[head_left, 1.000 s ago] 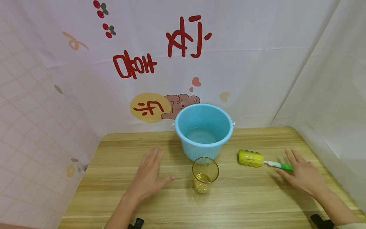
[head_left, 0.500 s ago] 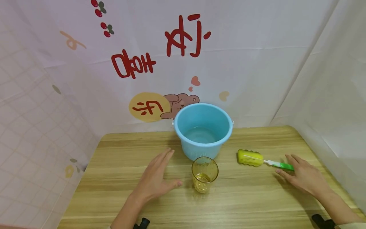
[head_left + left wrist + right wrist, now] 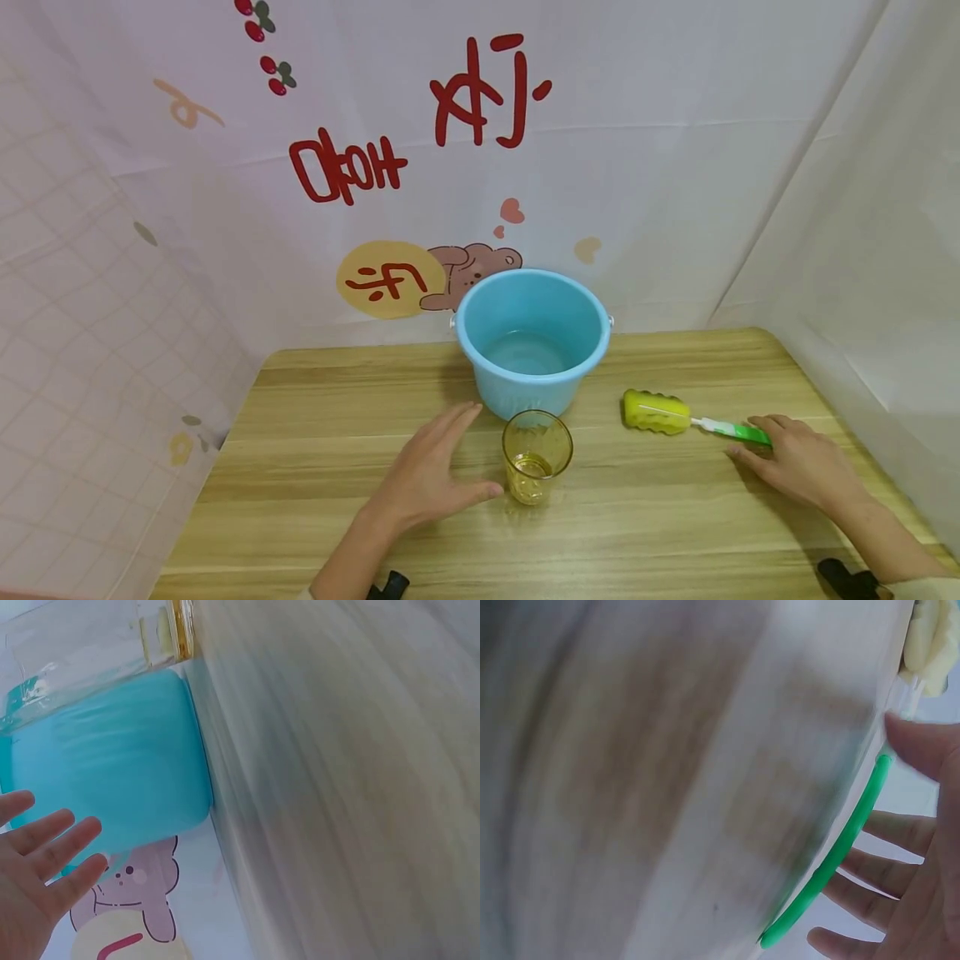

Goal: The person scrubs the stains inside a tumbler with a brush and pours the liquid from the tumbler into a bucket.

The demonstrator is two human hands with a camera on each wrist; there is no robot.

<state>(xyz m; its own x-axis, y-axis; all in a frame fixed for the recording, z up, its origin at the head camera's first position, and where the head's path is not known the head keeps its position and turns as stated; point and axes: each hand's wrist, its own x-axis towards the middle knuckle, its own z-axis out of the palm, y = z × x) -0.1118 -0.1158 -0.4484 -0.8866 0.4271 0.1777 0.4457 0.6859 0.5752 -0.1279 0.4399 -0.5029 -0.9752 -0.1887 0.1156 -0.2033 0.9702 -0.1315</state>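
An amber-tinted glass tumbler (image 3: 537,446) stands upright on the wooden table, a little liquid visible in its bottom. My left hand (image 3: 429,479) is just left of it, thumb and fingers spread apart, thumb tip close to its lower side. The left wrist view has the fingers (image 3: 64,851) extended with nothing between them. To the right lies a bottle brush with a yellow sponge head (image 3: 657,412) and a green handle (image 3: 829,862). My right hand (image 3: 806,465) is at that handle, its fingers reaching past the far side and the thumb on the near side, not closed round it.
Behind the tumbler stands a light blue bucket (image 3: 487,392) with water in it. A white printed cloth (image 3: 660,183) hangs behind the wooden table (image 3: 300,467) and along both sides.
My left hand has moved right, from the open tabletop to beside the tumbler. The right hand's fingers have lowered and bent slightly at the brush handle. Tumbler, bucket and brush stay put.
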